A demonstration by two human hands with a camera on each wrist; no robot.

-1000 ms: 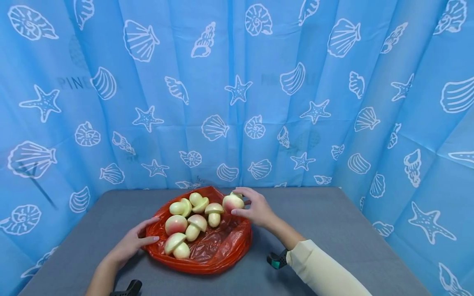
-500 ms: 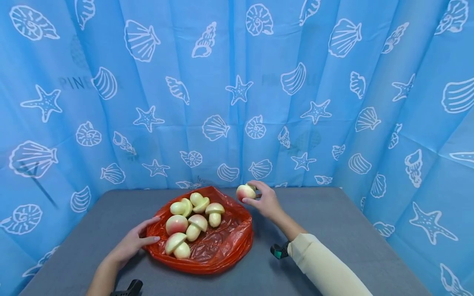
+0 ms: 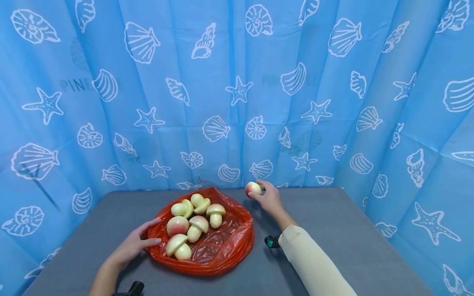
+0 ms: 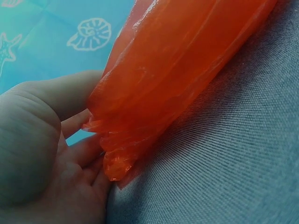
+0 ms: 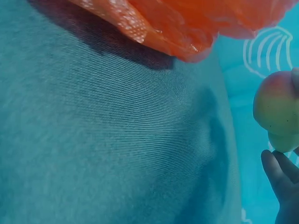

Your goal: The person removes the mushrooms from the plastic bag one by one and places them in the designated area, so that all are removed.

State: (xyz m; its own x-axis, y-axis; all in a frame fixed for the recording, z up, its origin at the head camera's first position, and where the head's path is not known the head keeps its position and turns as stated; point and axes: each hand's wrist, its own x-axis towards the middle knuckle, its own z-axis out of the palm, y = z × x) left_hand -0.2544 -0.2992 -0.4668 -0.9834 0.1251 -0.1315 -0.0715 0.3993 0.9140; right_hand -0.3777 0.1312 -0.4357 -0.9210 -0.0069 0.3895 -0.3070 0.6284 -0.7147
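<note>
A red plastic bag [image 3: 222, 265] lies with its mouth spread wide. Inside are several pale model mushrooms [image 3: 198, 228], some with pink-blushed caps. On the bag's left rim, my left hand [image 3: 129, 246] holds the plastic between thumb and fingers; the left wrist view shows the bunched film [image 4: 126, 149] against the fingers. My right hand [image 3: 269, 199] pinches another toy mushroom [image 3: 253, 189] above the table, beyond the bag's right far side. In the right wrist view that mushroom [image 5: 278, 105] has its pink cap up and stem down, with fingertips near the stem.
A grey cloth-covered table [image 3: 314, 238] extends around the bag. Behind it hangs a blue curtain [image 3: 237, 102] with white shell and starfish prints. Black wrist devices [image 3: 272, 241] sit on both wrists.
My right hand has carried its mushroom from over the bag's right rim to the right and away from the bag, turning it slightly. The left hand and bag stay in place.
</note>
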